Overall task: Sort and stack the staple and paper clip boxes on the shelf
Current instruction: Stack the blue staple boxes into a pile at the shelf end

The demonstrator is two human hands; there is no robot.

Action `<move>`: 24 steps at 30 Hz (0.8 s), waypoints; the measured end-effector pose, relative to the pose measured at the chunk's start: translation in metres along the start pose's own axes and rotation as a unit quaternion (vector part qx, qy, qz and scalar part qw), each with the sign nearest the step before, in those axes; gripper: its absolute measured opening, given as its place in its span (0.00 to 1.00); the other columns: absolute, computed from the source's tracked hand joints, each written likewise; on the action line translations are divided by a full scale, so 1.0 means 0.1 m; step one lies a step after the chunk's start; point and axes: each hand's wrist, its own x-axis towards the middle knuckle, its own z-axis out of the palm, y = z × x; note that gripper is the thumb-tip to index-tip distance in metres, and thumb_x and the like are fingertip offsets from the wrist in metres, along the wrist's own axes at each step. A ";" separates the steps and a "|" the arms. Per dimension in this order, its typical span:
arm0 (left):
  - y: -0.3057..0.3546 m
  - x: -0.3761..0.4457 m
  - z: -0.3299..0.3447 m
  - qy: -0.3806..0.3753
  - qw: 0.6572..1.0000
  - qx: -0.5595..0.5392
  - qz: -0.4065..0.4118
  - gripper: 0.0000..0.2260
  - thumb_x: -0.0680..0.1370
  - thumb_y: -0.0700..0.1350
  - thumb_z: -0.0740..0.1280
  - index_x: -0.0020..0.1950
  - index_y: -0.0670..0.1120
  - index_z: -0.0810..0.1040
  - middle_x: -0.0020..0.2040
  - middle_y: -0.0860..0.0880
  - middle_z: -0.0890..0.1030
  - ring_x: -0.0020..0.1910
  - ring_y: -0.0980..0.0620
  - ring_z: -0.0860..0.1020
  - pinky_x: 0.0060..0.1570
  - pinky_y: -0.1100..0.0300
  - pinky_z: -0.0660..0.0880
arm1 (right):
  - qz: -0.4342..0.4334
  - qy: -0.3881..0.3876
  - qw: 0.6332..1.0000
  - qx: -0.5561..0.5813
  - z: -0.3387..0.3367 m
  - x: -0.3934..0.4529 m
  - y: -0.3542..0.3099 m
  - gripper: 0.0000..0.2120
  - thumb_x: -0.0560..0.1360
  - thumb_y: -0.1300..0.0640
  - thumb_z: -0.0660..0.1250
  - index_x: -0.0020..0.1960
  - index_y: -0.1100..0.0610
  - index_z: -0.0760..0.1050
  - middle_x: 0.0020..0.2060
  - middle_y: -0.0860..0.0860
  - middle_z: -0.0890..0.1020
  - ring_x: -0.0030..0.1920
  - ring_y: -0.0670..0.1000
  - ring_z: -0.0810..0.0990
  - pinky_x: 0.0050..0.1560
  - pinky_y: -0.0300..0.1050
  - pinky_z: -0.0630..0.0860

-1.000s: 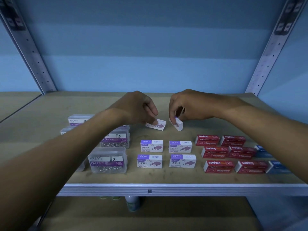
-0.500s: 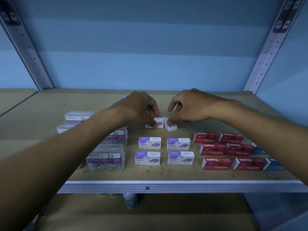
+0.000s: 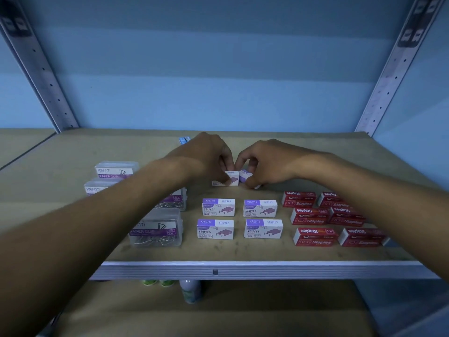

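1. Midway back on the wooden shelf (image 3: 243,254), two small white-and-purple staple boxes sit end to end, touching, each pinched by one hand.
2. The left hand (image 3: 206,159) curls its fingers around the left staple box (image 3: 230,178), which lies flat with its printed face up.
3. The right hand (image 3: 269,161) curls its fingers around the right staple box (image 3: 245,175), which is tilted; most of it is hidden by fingers.
4. Nearer the shelf's front edge, four matching boxes (image 3: 218,207) lie in a two-by-two grid, each reading "KREATI" and "STAPLES" with a purple staple drawing.
5. To the right, six red boxes (image 3: 315,237) lie flat in three rows of two, each printed "Staples" in white, once upright and once upside down.
6. A blue box (image 3: 390,242) peeks out at the far right, mostly hidden by the right forearm.
7. To the left, clear plastic cases (image 3: 156,227) hold metal paper clips; their purple bands read "KREATI" and "PAPER CLIP". The left forearm crosses over some of them.
8. A small blue item (image 3: 184,140) shows behind the left hand, too hidden to identify.
9. Compared with a second ago, the two held boxes were apart, the right one lifted on end; they have since been brought together, and the hands now sit closer.
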 end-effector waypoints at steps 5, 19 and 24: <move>-0.01 0.01 -0.04 0.002 1.000 0.007 0.006 0.07 0.68 0.49 0.79 0.44 0.52 0.85 0.40 0.57 0.82 0.42 0.61 0.79 0.41 0.65 0.74 | -0.020 0.001 1.000 0.002 -0.12 -0.06 0.04 0.15 0.71 0.56 0.74 0.55 0.42 0.83 0.46 0.44 0.85 0.45 0.42 0.81 0.40 0.39 0.73; 0.00 0.04 -0.05 -0.023 1.000 0.015 0.000 0.09 0.68 0.49 0.79 0.45 0.51 0.85 0.41 0.56 0.84 0.41 0.60 0.80 0.42 0.63 0.77 | -0.017 0.022 1.000 0.000 -0.14 -0.10 0.06 0.10 0.72 0.60 0.74 0.50 0.48 0.86 0.40 0.41 0.86 0.41 0.39 0.83 0.52 0.46 0.82; -0.01 0.03 -0.05 -0.016 1.000 0.017 -0.004 0.08 0.68 0.48 0.79 0.45 0.51 0.85 0.41 0.56 0.84 0.41 0.60 0.80 0.39 0.65 0.73 | -0.012 0.023 1.000 0.005 -0.14 -0.12 0.05 0.10 0.72 0.60 0.74 0.50 0.48 0.86 0.40 0.41 0.86 0.40 0.40 0.84 0.52 0.46 0.82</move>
